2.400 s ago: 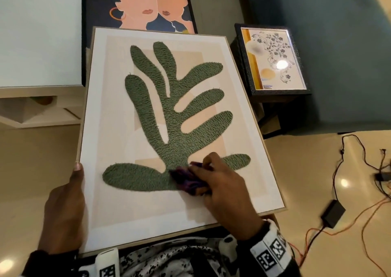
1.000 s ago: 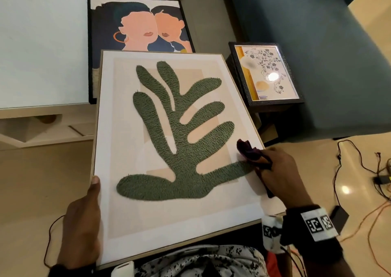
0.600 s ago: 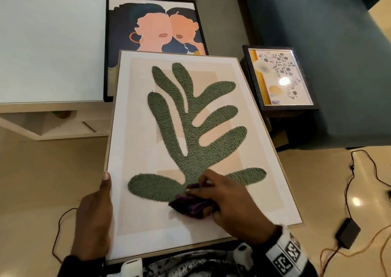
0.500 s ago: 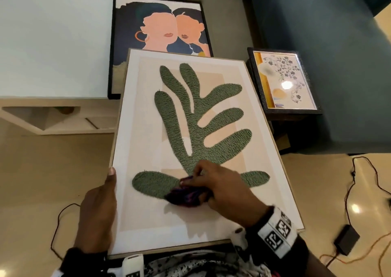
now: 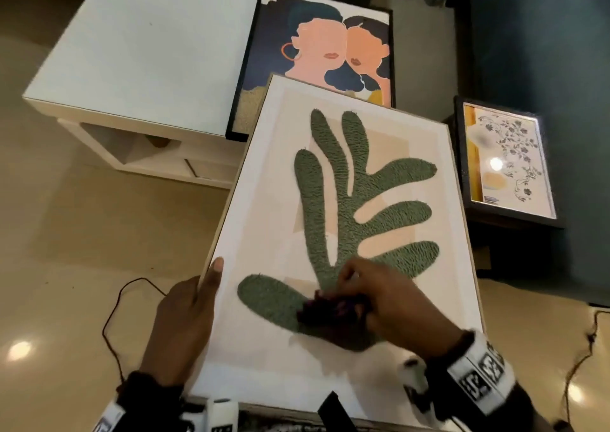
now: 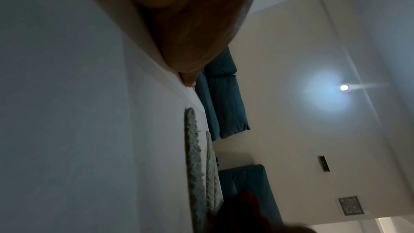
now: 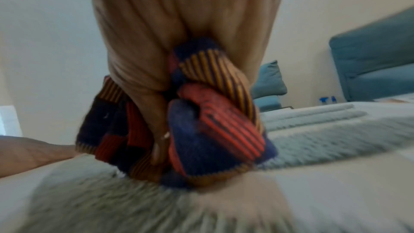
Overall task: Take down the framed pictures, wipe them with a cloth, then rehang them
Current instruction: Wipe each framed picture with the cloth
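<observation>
Change: half a second earlier the right hand and its cloth sat at the base of the green plant shape; they stayed there, shifted slightly toward the lower lobe, while the left thumb stayed on the left frame edge. The head view swung, so the white table showed more fully in the upper left.
Picture being wiped: the large light-wood framed picture with a tufted green plant shape on a cream and beige ground filled the centre of the head view, tilted, its near edge at the bottom of the frame by the person's body.
Cloth: the bunched knitted cloth striped in navy, red and orange was pressed on the green tufting near the stem base, at lower centre of the head view.
Right hand: the right hand had its fingers curled tightly round the cloth, holding it against the picture.
Left hand: the left hand gripped the left frame edge at lower left, thumb lying on the front face; its other fingers were hidden behind the frame.
Other pictures: a black-framed print of two peach faces on navy lay at top centre, partly covered by the plant picture; a small dark-framed floral print with a yellow band lay at the right, apart from it.
Surroundings: a white low table stood upper left; a teal sofa upper right; dark cables ran across the beige floor.
</observation>
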